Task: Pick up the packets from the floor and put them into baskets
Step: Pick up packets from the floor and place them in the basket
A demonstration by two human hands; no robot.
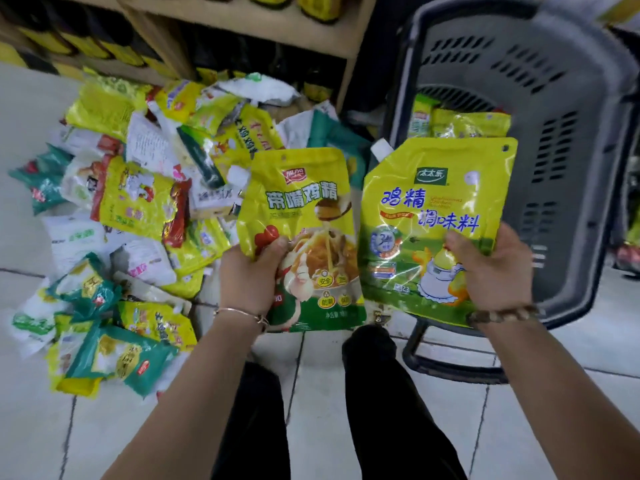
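"Head view first. What is the ground like?"

"Pale tiled floor (27, 427) with dark joints. A wooden shelf (242, 15) stands at the back, its lower bays dark, with blurred yellow-labelled goods on it."

"And the packets?"

"A pile (138, 202) of yellow, green and white ones lies loose on the floor at the left. They are heaped over one another and reach back to the foot of the shelf. A few more packets (467, 124) lie inside the basket (571, 150), a grey plastic one with slotted walls, at the right on a dark frame."

"The hands?"

"Each grips one. The left hand (249, 271) holds a yellow pouch (304, 202) by its lower left corner, thumb pressed on the printed front, fingers curled behind. It is off the floor, upright, between pile and basket."

"The right?"

"The right hand (495, 268) pinches a spouted pouch (433, 188) at its lower right edge, thumb on the front, fingers hidden behind. Its white spout (381, 148) sits at the top left corner. This one is in front of the basket's mouth. Whether it is past the rim I cannot tell. The two pouches are side by side, edges close."

"Anything else?"

"Black trousers (388, 410) below, a thin bangle (242, 313) on the left wrist, beads (502, 313) on the right."
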